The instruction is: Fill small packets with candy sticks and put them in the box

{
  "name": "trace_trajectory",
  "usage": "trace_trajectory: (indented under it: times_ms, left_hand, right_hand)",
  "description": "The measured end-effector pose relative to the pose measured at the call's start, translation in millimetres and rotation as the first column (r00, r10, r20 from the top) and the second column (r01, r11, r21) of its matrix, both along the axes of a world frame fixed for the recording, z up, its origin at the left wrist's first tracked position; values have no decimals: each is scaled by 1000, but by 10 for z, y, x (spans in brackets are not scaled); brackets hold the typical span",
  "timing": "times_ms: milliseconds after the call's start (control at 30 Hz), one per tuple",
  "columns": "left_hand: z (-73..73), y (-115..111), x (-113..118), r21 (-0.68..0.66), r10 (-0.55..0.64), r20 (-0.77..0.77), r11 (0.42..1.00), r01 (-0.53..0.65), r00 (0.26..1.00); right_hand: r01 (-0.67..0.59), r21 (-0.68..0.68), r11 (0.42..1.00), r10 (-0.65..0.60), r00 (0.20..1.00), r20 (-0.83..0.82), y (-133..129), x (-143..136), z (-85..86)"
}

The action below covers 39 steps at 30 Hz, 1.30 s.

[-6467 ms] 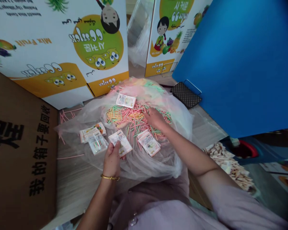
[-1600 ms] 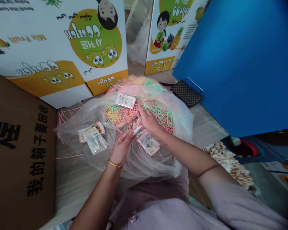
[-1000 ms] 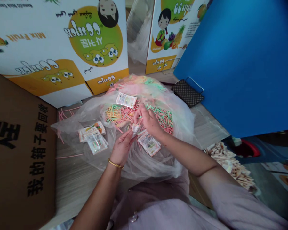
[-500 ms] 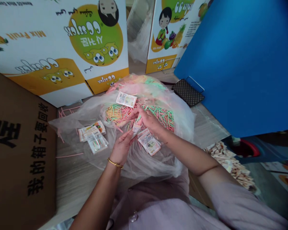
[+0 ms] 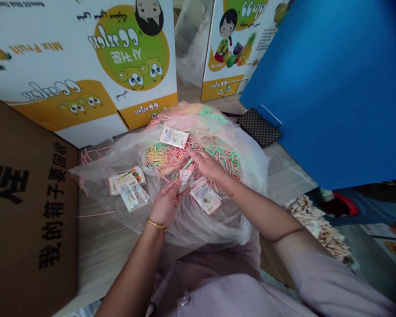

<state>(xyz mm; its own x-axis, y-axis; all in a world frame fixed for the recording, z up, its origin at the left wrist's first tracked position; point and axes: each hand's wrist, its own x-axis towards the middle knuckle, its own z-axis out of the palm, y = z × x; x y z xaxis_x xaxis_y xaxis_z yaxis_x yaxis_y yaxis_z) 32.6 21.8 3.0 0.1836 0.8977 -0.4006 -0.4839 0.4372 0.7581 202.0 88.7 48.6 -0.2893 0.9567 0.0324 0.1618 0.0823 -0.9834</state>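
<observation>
My left hand [image 5: 167,200], with a gold bangle at its wrist, pinches a small printed packet [image 5: 185,176] by its lower edge. My right hand [image 5: 207,167] curves over the packet's far end, its fingers around several thin candy sticks [image 5: 189,164] at the packet's mouth. How far the sticks reach inside is hidden. Beneath both hands lies a clear plastic bag [image 5: 214,231], spread open over a heap of pink, green and yellow candy sticks [image 5: 222,160]. Flat packets [image 5: 206,197] rest beside my right wrist, and another packet [image 5: 174,137] lies on the heap.
More packets [image 5: 133,193] lie on the bag at left, near loose pink sticks [image 5: 95,213]. Printed cartons [image 5: 86,57] stand behind, a brown box [image 5: 29,211] at left, a blue panel [image 5: 323,88] at right. A checkered pouch [image 5: 260,127] and piled packets [image 5: 320,229] are at right.
The packet has shifted slightly up and left and faces the camera more. My left hand has moved slightly left, its fingers a little straighter. My right hand stays over the sticks.
</observation>
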Motion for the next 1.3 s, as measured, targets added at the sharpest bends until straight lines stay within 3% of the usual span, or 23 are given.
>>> trace_trajectory:
  times_ms: [100,200,367,533,700,933,1067,1167,1233,1300]
  left_hand:
    - [6,7,5,-3,-15,16,1000,15,1000]
    - [-6,13,1,14,-11,13,1000,11,1000]
    - [-70,14,4,56,29,-33,998,-28,999]
    - [-108,15,24,144,15,-89,990,-2,996]
    - [-65,18,5,114,0,-64,994,7,998]
    - [86,2,13,18,-93,52,996,92,994]
    - [69,1,21,20,-133,-14,991,133,991]
    - [50,-5,24,-5,-147,-20,989,147,989]
    - [61,-12,24,-11,-165,5,986,166,986]
    - [77,-19,17,12,-168,2,986,168,986]
  right_hand:
    - [90,46,995,-91,995,31,-13,30,53]
    - [96,76,992,-100,994,44,-20,49,98]
    - [-77,66,995,72,995,73,5,64,94]
    - [-285,-50,957,282,958,-60,52,90,-21]
    - [-225,-80,971,222,974,-48,36,17,-85]
    - [-167,-136,977,132,963,-234,3,-40,-28]
    - [-239,-164,957,222,968,-114,16,-5,4]
    - [-249,-222,943,213,961,-177,20,-25,11]
    - [-218,-188,957,181,963,-198,28,-37,5]
    - [-263,-147,953,239,957,-165,41,-26,1]
